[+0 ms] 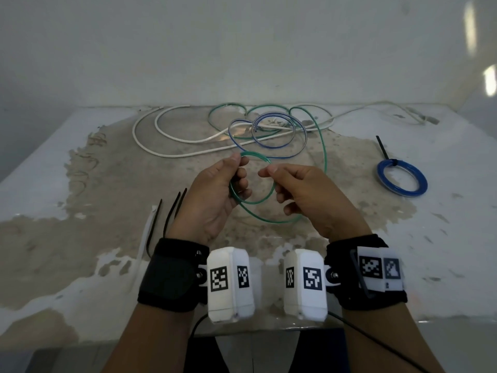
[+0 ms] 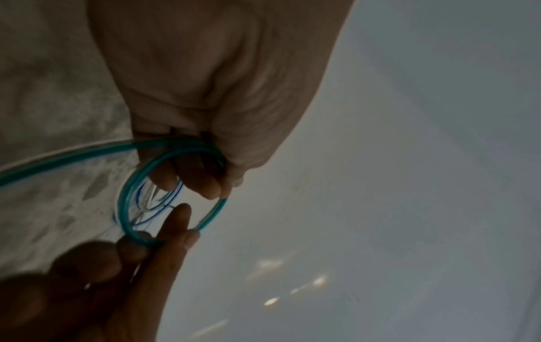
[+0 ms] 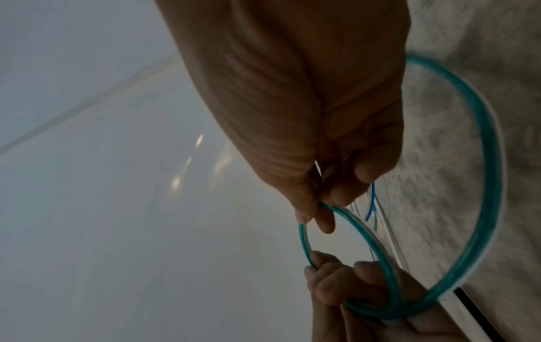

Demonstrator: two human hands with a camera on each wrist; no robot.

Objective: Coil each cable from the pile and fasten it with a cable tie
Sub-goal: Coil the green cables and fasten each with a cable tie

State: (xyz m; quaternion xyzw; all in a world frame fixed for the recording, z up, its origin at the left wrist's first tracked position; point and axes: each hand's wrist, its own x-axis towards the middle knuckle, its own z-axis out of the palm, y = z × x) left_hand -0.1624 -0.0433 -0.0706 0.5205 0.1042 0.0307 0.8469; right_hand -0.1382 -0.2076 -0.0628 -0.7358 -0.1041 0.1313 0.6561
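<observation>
Both hands were up close — the left hand had its fingers curled through a small loop of the green cable, and the right hand pinched the loop's other side. Its long end ran back to the pile on the surface — a tied blue coil lay right, black cable ties left.
</observation>
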